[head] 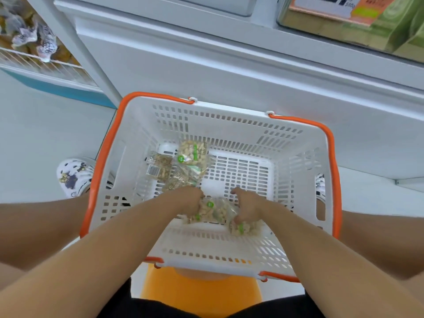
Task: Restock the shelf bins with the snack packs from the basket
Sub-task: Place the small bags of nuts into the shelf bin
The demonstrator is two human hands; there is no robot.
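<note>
White perforated plastic with orange rim and handles: the basket [298,157] fills the head view, seemingly propped on an orange stool [199,292] between the person's knees. Left hand [189,199] and right hand [249,206] are both down at the near end of the basket floor, fingers curled onto a clear snack pack [214,212] of pale pieces with a green label; the left grips its left edge and the right pinches its right edge. A second similar pack [244,228] lies just beside the right hand; we cannot tell whether that hand also holds it. A small heap of remaining packs [183,164] sits at the far left of the basket floor. We judge the step in hand as gathering packs for the lift-out. The next move calls for raising the pack clear of the basket wall and carrying it up to a bin, probably the glass-fronted bin [344,31] at top right. Surroundings: white shelf base [206,65], pale floor [34,134], a wire rack of wrapped snacks [34,42] upper left, one patterned shoe [73,177] beside the basket.
</note>
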